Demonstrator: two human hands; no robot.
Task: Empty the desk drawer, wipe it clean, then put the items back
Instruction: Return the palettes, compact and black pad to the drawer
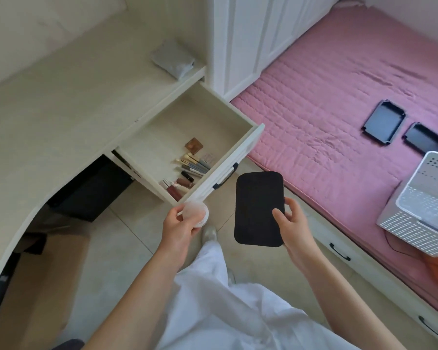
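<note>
Just near of the open drawer (187,137), where brushes (195,164) and lipsticks (181,184) are kept at its near end, a round pale jar (195,213) is clasped by the left hand (180,223) and a flat black case (259,208) is gripped by the right hand (292,223), the 2 hands held apart.

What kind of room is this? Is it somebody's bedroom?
Probably a bedroom, yes. A pink quilted mattress lies on a low white bed base with drawers, a white wardrobe stands beside it, and the open desk drawer holds makeup brushes and lipsticks.
</note>
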